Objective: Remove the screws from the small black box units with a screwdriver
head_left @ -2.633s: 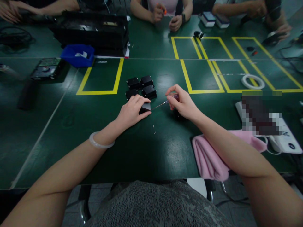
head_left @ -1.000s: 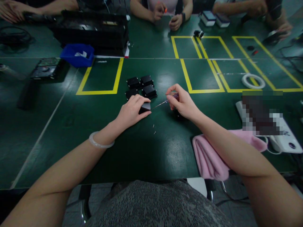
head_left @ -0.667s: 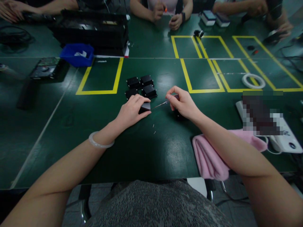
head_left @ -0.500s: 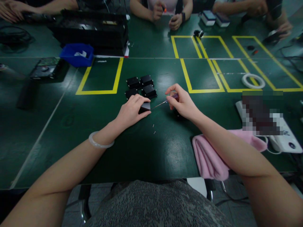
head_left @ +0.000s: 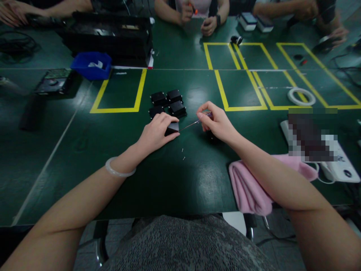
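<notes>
My left hand [head_left: 158, 132] grips a small black box [head_left: 172, 128] against the green table, fingers over its top and thumb at its near side. Between the fingers and thumb of my right hand [head_left: 217, 121] is a screwdriver [head_left: 199, 121], its thin shaft slanting down to the box's right end. Two small screws [head_left: 183, 154] lie just nearer to me than the box. Several similar black boxes [head_left: 168, 98] sit in a group beyond my left hand. A dark object [head_left: 212, 138], mostly hidden, lies under my right hand.
A pink cloth [head_left: 249, 184] lies under my right forearm. A blue bin [head_left: 93, 67] stands at the back left by stacked black trays [head_left: 109, 41]. A roll of white tape [head_left: 301, 97] rests at the right near yellow-taped outlines. Other people's hands [head_left: 208, 25] are across the table.
Almost nothing differs. The fingers of my right hand have shifted slightly on the screwdriver handle; my left hand and the box stay in place.
</notes>
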Available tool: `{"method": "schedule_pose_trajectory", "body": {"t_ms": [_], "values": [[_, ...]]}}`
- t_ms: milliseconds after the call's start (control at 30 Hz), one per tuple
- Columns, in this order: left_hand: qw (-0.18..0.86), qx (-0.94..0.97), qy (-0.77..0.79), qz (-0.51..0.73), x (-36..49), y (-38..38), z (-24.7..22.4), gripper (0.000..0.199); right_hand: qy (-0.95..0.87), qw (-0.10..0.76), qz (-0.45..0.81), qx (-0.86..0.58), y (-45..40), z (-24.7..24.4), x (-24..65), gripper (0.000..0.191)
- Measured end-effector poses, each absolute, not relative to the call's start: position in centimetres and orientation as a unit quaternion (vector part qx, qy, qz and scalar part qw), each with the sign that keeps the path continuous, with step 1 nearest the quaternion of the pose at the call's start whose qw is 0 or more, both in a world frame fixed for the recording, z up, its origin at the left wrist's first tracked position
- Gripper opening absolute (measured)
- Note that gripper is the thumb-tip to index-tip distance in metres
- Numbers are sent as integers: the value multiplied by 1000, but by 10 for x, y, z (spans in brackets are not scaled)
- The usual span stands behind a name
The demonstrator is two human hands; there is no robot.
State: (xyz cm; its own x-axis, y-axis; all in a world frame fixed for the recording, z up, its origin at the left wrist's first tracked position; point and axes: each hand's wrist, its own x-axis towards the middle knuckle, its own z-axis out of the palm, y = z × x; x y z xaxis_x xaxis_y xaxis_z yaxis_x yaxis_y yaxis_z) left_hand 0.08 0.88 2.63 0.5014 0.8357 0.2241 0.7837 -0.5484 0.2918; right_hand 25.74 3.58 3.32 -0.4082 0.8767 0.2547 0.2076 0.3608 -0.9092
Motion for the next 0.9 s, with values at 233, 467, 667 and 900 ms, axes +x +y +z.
{"method": "schedule_pose_trajectory", "body": {"t_ms": [233,467,667,900], "values": [[74,864,467,170,0,9,27,38,-728,402,420,-363,35,34,258,12],[81,863,467,173,0,8,27,38,-730,383,427,-372,36,33,258,20],[77,865,466,171,1,8,29,38,-724,409,425,-359,35,34,257,14],[73,864,470,169,1,9,26,38,-730,383,422,-377,36,32,258,13]]}}
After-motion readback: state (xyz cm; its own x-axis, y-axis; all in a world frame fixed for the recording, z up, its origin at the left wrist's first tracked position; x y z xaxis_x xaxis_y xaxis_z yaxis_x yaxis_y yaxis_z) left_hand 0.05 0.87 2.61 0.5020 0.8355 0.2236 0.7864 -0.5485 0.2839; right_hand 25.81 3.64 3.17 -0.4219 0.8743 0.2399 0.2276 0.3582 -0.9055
